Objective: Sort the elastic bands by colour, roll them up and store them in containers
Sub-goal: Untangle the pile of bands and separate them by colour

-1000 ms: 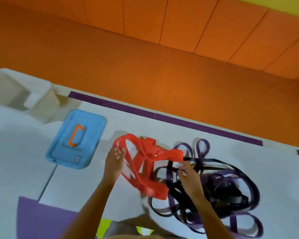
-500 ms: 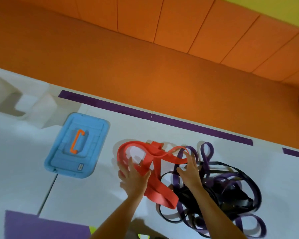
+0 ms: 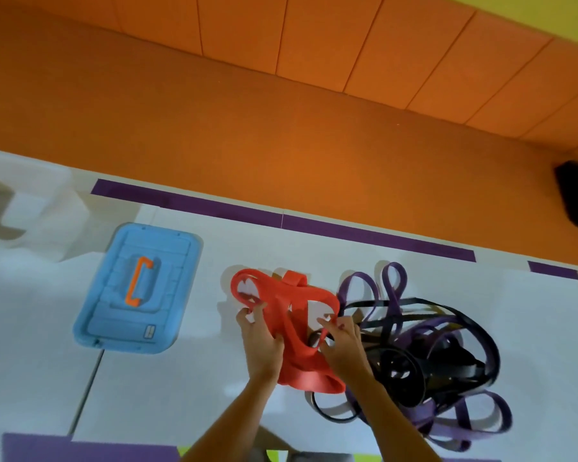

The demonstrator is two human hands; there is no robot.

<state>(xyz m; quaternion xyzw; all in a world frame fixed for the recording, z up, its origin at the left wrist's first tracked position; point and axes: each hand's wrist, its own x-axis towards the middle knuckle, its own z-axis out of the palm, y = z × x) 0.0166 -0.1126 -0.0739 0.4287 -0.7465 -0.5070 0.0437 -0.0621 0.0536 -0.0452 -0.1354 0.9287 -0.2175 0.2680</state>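
Both hands grasped: your left hand (image 3: 260,341) and right hand (image 3: 342,345) pinched the red bands (image 3: 292,331), where half a second before they lay spread flat. Location: white table (image 3: 197,378), between blue container (image 3: 137,288) and purple-and-black tangle (image 3: 431,355), touching the latter. Red lot looked nearly separated; rolling outstanding.

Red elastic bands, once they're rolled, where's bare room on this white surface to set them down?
Bare white surface lies between the blue plastic lid and the red elastic bands, and nearer, left of the left hand. Right of the right hand, the tangle of purple and black elastic bands crowds it.
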